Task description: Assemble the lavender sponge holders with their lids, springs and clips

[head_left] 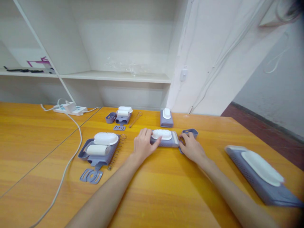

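Observation:
My left hand (142, 144) grips the left end of a grey-purple plastic case (167, 143), its thumb along the near side. On top of the case lies a white bristle brush (161, 134), bristles up. A white roller-like part (175, 138) shows at the case's right end. There my right hand (192, 148) has its fingers bent and closed around a small grey-purple plastic piece (180, 150), mostly hidden under the fingers. Just behind that hand sits a hollow grey-purple end cap (190, 131), partly covered by the fingertips.
Left stand two sets of parts: brushes (106, 138), rollers (98, 150), springs (116, 153) and slotted plates (91, 176). Cases with brushes lie at the back (166, 122) and right (258, 174). A power strip (71, 109) trails a white cable (79, 133) across the table.

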Action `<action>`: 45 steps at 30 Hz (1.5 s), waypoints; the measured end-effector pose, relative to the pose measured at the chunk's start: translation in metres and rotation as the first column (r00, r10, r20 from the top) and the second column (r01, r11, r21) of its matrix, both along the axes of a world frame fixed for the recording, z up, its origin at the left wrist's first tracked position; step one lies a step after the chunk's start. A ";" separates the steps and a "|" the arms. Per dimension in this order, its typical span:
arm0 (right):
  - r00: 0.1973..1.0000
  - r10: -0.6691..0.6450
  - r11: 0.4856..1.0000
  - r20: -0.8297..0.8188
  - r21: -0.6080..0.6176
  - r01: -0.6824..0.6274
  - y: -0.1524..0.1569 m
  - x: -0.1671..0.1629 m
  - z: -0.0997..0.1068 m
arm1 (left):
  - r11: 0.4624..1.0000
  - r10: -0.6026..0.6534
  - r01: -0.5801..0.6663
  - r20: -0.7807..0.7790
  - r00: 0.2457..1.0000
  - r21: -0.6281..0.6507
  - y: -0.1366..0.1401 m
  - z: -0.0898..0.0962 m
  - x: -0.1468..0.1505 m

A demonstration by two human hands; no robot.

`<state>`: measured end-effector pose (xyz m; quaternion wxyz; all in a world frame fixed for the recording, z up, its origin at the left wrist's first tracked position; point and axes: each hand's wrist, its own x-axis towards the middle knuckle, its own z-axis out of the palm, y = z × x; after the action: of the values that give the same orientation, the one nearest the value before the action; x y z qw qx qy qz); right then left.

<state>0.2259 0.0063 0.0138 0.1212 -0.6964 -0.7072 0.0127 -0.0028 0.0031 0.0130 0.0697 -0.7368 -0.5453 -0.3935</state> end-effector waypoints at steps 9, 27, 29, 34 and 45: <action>0.996 -0.038 0.987 -0.084 0.154 0.050 -0.012 -0.001 -0.004 | 0.975 -0.210 0.221 -0.204 0.956 0.036 -0.001 0.003 0.003; 0.979 -0.192 0.980 -0.067 -0.067 0.187 -0.023 -0.017 0.014 | 0.999 -0.027 0.030 -0.091 0.995 0.032 0.008 -0.005 0.001; 0.974 -0.195 0.978 -0.120 -0.098 0.184 -0.020 -0.014 0.013 | 0.997 -0.025 0.033 -0.118 0.993 0.071 0.007 -0.005 0.001; 0.938 -0.163 0.983 -0.306 -0.135 0.127 -0.012 -0.007 0.003 | 0.955 -0.156 0.216 -0.276 0.948 0.203 0.000 -0.001 0.002; 0.301 -0.008 1.000 -0.954 -0.001 0.026 -0.021 -0.035 0.006 | 0.855 -0.438 0.518 -0.483 0.758 0.038 -0.018 0.010 0.020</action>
<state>0.1913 -0.0143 0.0195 0.5211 -0.5608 -0.4914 0.4153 0.0170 -0.0153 0.0230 0.1551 -0.9143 -0.2710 -0.2580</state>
